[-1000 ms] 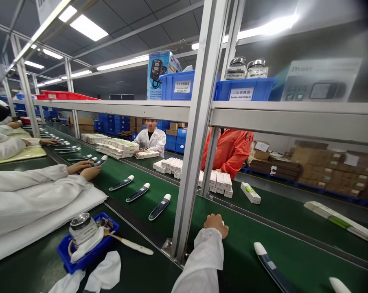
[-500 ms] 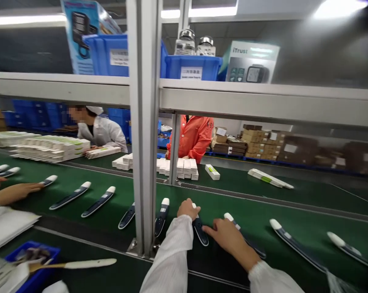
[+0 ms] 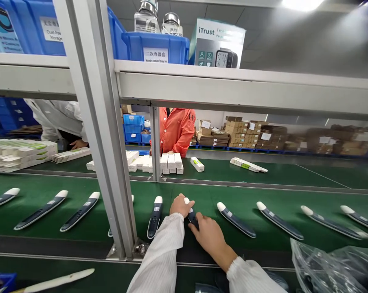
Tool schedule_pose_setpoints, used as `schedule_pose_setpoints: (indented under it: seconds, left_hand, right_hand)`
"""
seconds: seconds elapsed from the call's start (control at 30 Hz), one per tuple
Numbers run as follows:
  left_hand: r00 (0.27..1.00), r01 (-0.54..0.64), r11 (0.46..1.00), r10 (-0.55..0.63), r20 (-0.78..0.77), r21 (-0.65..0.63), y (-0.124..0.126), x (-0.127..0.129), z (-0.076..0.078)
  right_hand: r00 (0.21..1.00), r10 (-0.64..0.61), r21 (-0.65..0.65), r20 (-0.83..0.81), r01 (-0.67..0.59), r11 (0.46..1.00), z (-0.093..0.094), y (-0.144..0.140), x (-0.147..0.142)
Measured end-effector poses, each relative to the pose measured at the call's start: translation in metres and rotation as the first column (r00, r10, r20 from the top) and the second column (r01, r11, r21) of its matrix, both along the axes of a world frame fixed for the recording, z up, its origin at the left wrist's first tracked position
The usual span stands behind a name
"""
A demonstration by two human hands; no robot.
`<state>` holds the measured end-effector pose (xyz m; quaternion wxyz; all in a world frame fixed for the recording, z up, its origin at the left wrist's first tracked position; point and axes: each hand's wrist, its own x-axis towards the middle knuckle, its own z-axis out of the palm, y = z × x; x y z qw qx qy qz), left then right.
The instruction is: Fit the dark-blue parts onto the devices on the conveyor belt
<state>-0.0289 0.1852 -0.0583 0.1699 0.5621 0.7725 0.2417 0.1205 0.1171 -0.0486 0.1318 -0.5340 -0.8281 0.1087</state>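
Note:
Dark blue pen-shaped devices with white tips lie in a row on the green conveyor belt (image 3: pixel 202 195). My left hand (image 3: pixel 180 206) is curled around the white-tipped end of one device (image 3: pixel 190 212). My right hand (image 3: pixel 209 236) covers its lower end, thumb against the body. Both sleeves are white. One neighbouring device (image 3: pixel 154 215) lies just left of my hands, and another (image 3: pixel 235 219) lies just to the right.
A slanted metal frame post (image 3: pixel 106 162) stands left of my hands under a shelf beam (image 3: pixel 233 87) carrying blue bins and an iTrust box. A person in orange (image 3: pixel 175 130) stands across a second belt by white boxes (image 3: pixel 170 162). A plastic bag (image 3: pixel 330 264) lies lower right.
The view has swung right and down. My right hand came into view, then moved left onto the device under my left hand. The devices have shifted along the belt.

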Motion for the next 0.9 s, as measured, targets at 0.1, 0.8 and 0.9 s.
schedule_pose_setpoints:
  seconds: [0.1,0.8,0.9]
  left_hand:
    - [1.000,0.020,1.000,-0.020,-0.006,0.012,0.001,0.006,-0.002]
    - [0.996,0.036,0.991,-0.046,-0.080,-0.128,-0.010,-0.040,0.030]
    - [0.995,0.074,0.987,-0.082,-0.052,-0.141,-0.008,-0.038,0.023]
  right_hand:
    - [0.997,0.080,-0.022,-0.015,-0.081,0.997,-0.004,-0.007,0.026]
    - [0.955,0.248,-0.514,-0.164,-0.297,0.805,0.044,-0.075,0.115]
    - [0.961,0.213,-0.517,-0.177,-0.275,0.810,0.038,-0.067,0.115]
